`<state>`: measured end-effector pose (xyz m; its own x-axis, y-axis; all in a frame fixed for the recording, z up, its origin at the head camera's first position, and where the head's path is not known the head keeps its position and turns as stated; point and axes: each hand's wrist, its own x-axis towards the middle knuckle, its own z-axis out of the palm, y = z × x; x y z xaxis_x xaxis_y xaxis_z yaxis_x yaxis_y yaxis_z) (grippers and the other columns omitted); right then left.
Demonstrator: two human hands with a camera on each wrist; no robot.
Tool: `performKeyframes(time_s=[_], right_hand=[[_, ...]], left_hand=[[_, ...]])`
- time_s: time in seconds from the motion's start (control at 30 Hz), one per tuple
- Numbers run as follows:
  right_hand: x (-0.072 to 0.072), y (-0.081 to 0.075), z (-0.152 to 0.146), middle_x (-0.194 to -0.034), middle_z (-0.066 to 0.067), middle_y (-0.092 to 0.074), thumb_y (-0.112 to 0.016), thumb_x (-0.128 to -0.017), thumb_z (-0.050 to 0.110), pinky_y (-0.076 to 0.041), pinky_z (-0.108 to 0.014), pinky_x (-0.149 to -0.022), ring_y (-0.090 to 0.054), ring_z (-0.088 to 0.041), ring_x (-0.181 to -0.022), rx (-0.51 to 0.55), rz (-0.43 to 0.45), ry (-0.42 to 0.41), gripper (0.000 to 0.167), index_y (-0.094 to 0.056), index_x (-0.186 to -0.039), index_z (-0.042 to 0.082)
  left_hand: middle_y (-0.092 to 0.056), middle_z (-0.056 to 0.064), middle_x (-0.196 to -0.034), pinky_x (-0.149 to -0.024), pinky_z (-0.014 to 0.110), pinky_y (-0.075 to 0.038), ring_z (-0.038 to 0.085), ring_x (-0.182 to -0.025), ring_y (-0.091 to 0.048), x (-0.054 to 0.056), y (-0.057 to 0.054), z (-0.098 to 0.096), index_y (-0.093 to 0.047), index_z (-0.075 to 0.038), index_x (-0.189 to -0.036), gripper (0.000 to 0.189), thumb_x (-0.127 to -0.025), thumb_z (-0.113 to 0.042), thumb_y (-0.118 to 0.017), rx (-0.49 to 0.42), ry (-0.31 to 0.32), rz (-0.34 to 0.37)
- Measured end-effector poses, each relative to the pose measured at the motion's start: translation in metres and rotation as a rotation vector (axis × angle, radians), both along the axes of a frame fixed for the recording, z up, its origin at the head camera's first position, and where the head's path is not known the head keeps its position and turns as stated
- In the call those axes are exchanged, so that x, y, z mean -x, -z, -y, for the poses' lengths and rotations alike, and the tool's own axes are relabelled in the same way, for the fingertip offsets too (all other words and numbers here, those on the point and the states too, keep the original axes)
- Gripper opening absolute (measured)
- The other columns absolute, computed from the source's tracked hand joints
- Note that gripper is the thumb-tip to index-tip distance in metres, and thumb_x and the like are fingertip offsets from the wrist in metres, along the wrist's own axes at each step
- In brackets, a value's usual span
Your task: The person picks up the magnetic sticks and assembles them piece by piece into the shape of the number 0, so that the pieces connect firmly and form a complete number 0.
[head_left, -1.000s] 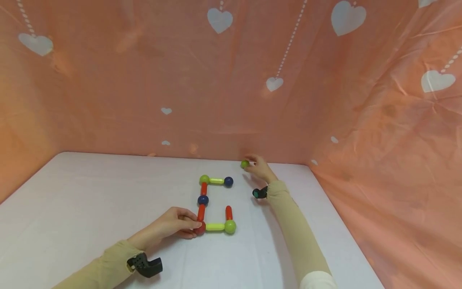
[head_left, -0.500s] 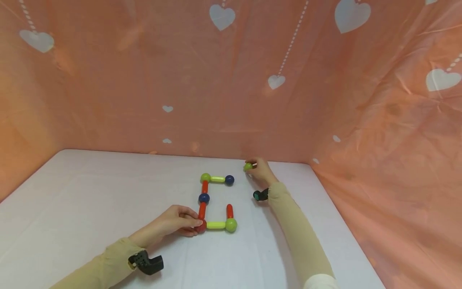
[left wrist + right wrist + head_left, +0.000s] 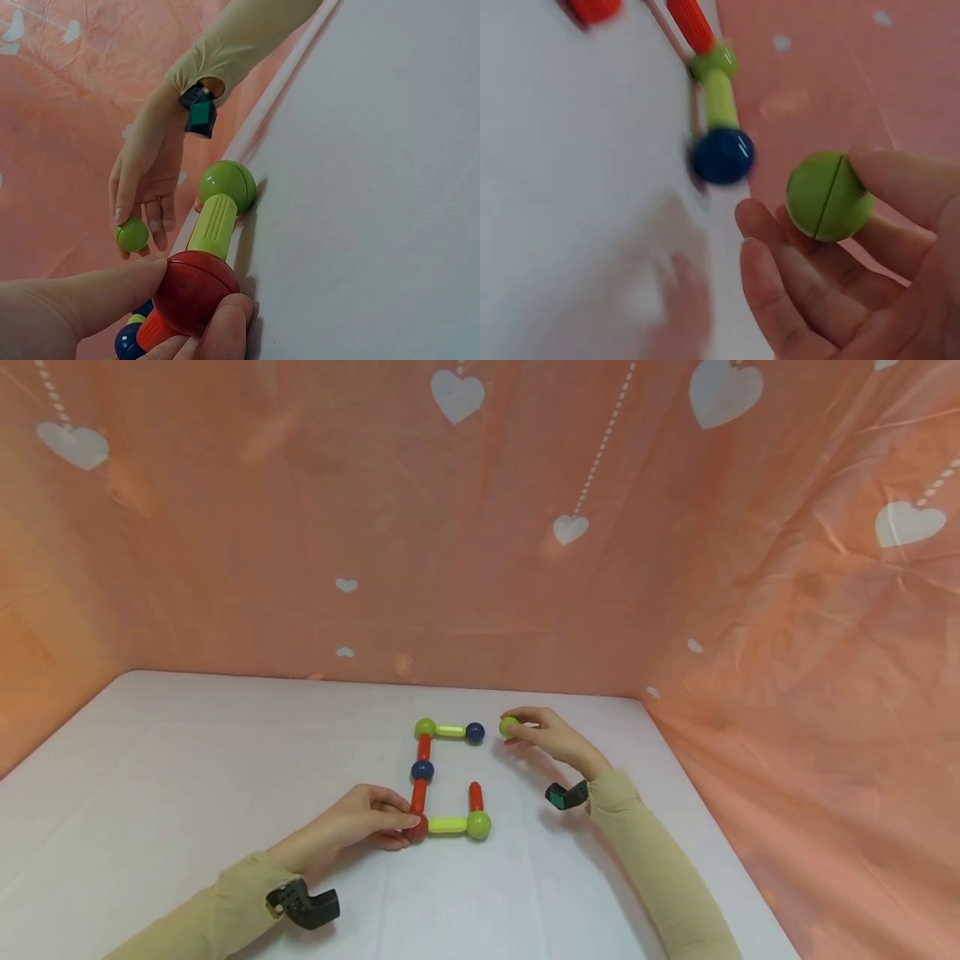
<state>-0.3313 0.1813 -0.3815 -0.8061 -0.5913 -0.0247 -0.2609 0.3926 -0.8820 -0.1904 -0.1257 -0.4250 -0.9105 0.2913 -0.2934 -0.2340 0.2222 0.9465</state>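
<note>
My left hand point(image 3: 365, 817) pinches the red ball point(image 3: 196, 291) at the near left corner of a figure made of balls and rods. From that ball a yellow-green rod point(image 3: 447, 825) runs right to a green ball point(image 3: 478, 825), which carries a short red rod point(image 3: 476, 797). Red rods and a blue ball point(image 3: 422, 770) lead away to a far green ball point(image 3: 425, 728). Another yellow-green rod point(image 3: 720, 99) ends at a dark blue ball point(image 3: 724, 155). Just right of it, my right hand point(image 3: 557, 739) holds a loose green ball point(image 3: 829, 196) between thumb and fingers, apart from the figure.
A white cloth-covered table point(image 3: 225, 760) lies under everything. Orange fabric point(image 3: 480, 568) with white hearts hangs behind it and along both sides. Each wrist wears a small black camera point(image 3: 303, 904).
My right hand has brought the green ball from the table's far edge nearer to me, beside the dark blue ball. The left hand has kept its hold on the red ball.
</note>
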Motion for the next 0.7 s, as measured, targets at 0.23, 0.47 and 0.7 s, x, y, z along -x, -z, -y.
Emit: performKeyframes(time_s=[0.23,0.47,0.7], right_hand=[[-0.024,0.007,0.017,-0.118,-0.022,-0.061,-0.054,-0.099,0.02,-0.052,-0.041,-0.088,-0.064,-0.032,-0.101,0.01,0.126,-0.084,0.043,-0.048,-0.134,-0.004],[-0.034,0.019,0.03,-0.113,-0.018,-0.063,-0.055,-0.099,0.019,-0.054,-0.037,-0.083,-0.064,-0.028,-0.098,0.04,0.148,-0.091,0.041,-0.051,-0.131,-0.006],[-0.039,0.024,0.035,-0.112,-0.018,-0.062,-0.055,-0.098,0.016,-0.055,-0.038,-0.081,-0.065,-0.026,-0.096,0.062,0.171,-0.081,0.039,-0.051,-0.13,-0.006]], left_hand=[[-0.069,0.011,-0.09,-0.071,0.031,-0.057,0.019,-0.074,-0.066,0.001,0.0,0.0,-0.062,0.006,-0.11,0.043,-0.082,-0.023,-0.077,0.0,-0.012,0.018],[-0.069,0.011,-0.091,-0.07,0.032,-0.057,0.018,-0.074,-0.066,0.0,-0.001,0.001,-0.061,0.008,-0.11,0.043,-0.083,-0.021,-0.076,-0.025,-0.003,0.008],[-0.069,0.011,-0.09,-0.07,0.031,-0.057,0.017,-0.073,-0.066,-0.001,-0.001,0.0,-0.06,0.008,-0.11,0.044,-0.083,-0.022,-0.076,-0.029,0.007,0.004]])
